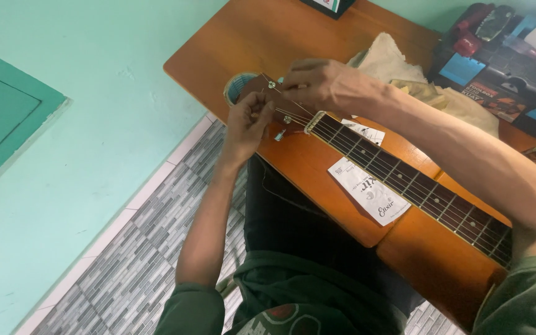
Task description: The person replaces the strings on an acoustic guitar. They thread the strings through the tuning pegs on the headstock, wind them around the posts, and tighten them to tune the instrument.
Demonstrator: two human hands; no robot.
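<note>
- The left hand [247, 121] sits at the near edge of the brown wooden guitar headstock [268, 102]; its fingers are curled shut around a tuning peg on that side, with the small silver tuner button [280, 134] showing just below the hand
- The right hand [316, 84] lies over the top of the headstock, fingers bent and pinched together on a thin steel string [272, 87] that runs up and away from the tuning posts; the pinch is closed on the string
- The headstock lies on the orange-brown wooden table [243, 37], just beside a round teal-rimmed hole [238, 85] in the tabletop; the dark fretted neck [417, 186] of the guitar runs from it toward the lower right, across the table and over the person's lap
- A white paper string packet [367, 189] lies on the table, touching the near edge of the neck; a second white slip [365, 131] shows on the far side of it
- A crumpled beige cloth [392, 59] rests on the table behind the right forearm; a dark open tool case with blue and red items [504, 68] lies past it
- Below are the grey patterned floor tiles [156, 248] and a pale green wall [82, 124]
</note>
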